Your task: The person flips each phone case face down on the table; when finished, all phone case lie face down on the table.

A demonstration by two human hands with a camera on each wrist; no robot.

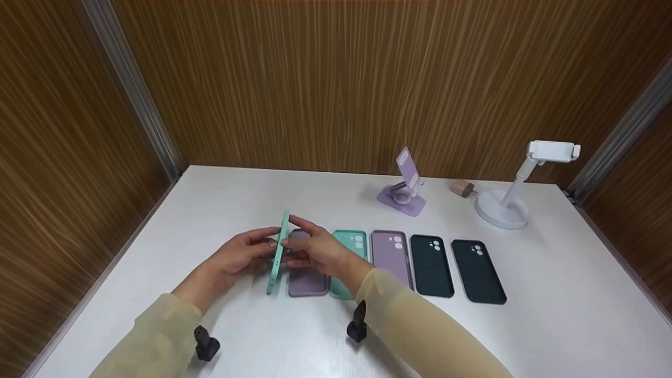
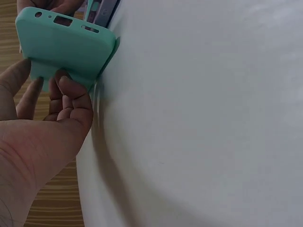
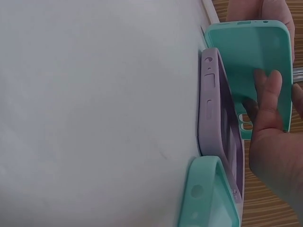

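Observation:
A teal phone case (image 1: 279, 257) is held upright between the two hands, seen nearly edge-on from the head. My left hand (image 1: 239, 254) holds it from the left, fingertips against its outer back (image 2: 66, 47). From the right, my right hand (image 1: 325, 252) grips it, some fingers on its hollow inner face (image 3: 236, 52) and one at its edge. Close beside it lies a lavender case (image 1: 308, 281), partly covered by the right hand. A second teal case (image 1: 341, 289) lies under the right wrist.
Further right in the row lie another lavender case (image 1: 389, 257) and two dark cases (image 1: 433, 268). Behind stand a lavender folding phone stand (image 1: 408, 176), a pink charger plug (image 1: 462, 188) and a white phone stand (image 1: 501, 210). Wood-grain panels (image 1: 336, 89) border the white table (image 1: 236, 194).

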